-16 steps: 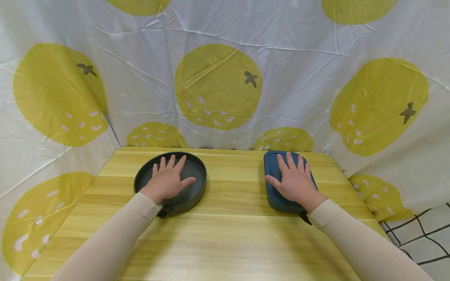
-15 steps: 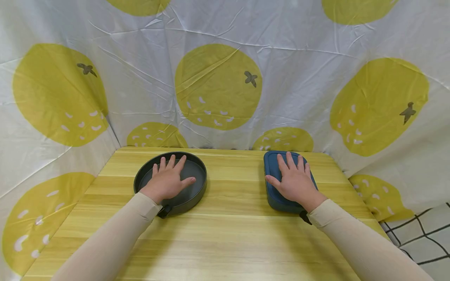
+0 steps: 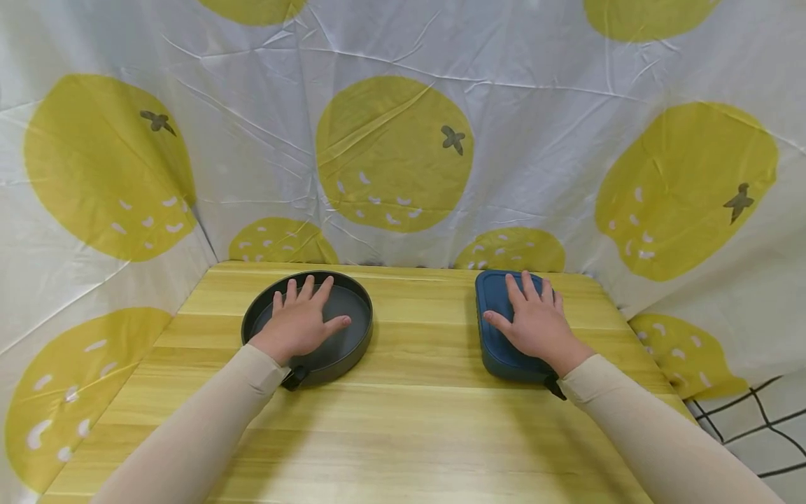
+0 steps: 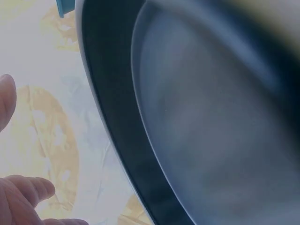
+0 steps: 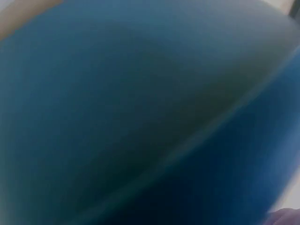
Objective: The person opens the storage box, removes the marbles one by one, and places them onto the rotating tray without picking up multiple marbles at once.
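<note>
A round, dark grey pan point(image 3: 349, 304) with a low wall sits on the left of the table. Over it is my left hand point(image 3: 296, 325), palm down with fingers spread. In the left wrist view the inside of the pan point(image 4: 211, 117) fills most of the picture, fingers point(image 4: 28, 187) showing at the lower left. On the right stands a blue rectangular lidded box point(image 3: 494, 290). My right hand point(image 3: 535, 325) overlaps its lid, fingers straight and apart. The right wrist view is filled by the blurred blue box point(image 5: 117, 84). Neither hand grips anything.
Both things stand on a wood-grain table point(image 3: 403, 434), towards its back edge. A white curtain point(image 3: 390, 42) printed with large yellow fruit hangs behind and on both sides. Black grid lines on white point(image 3: 765, 430) show at the lower right.
My right hand has shifted slightly right and away from me over the box. The head view has turned a little. The left hand stays as it was.
</note>
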Action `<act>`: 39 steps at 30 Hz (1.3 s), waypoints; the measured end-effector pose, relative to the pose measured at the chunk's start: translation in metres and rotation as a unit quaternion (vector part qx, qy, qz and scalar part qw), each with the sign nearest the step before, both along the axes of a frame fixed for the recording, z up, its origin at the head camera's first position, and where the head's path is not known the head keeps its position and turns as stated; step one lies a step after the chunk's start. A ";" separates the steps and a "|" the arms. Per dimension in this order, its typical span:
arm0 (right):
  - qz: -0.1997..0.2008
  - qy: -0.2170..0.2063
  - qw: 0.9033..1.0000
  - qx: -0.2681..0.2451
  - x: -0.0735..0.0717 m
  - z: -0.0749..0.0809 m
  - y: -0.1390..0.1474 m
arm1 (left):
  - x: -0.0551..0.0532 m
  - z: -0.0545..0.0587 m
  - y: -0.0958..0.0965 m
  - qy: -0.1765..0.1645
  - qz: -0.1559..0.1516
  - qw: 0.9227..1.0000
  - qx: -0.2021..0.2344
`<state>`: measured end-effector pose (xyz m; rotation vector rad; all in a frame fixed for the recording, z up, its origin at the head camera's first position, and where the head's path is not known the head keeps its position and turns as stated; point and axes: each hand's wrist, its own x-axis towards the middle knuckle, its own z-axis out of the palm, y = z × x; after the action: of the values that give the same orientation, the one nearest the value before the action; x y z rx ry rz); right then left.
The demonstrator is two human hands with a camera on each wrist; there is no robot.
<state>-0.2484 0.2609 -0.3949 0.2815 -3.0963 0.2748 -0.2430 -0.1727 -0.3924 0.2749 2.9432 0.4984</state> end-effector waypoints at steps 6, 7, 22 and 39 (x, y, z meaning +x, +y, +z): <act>-0.009 -0.017 1.000 0.001 -0.003 -0.006 0.026 | 0.001 0.000 0.001 0.004 -0.001 1.000 0.001; -0.010 -0.022 1.000 -0.002 -0.003 -0.007 0.031 | 0.002 0.000 0.001 0.005 -0.002 1.000 0.003; 0.019 -0.066 0.998 -0.007 0.010 -0.028 0.087 | 0.008 0.004 0.008 0.011 -0.013 1.000 0.006; 0.036 -0.074 0.996 -0.024 0.007 -0.031 0.091 | 0.012 0.005 0.013 0.009 -0.018 1.000 0.004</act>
<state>-0.2413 0.3518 -0.4256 0.3889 -3.2228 0.3881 -0.2308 -0.1593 -0.3879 0.3335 2.9489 0.5057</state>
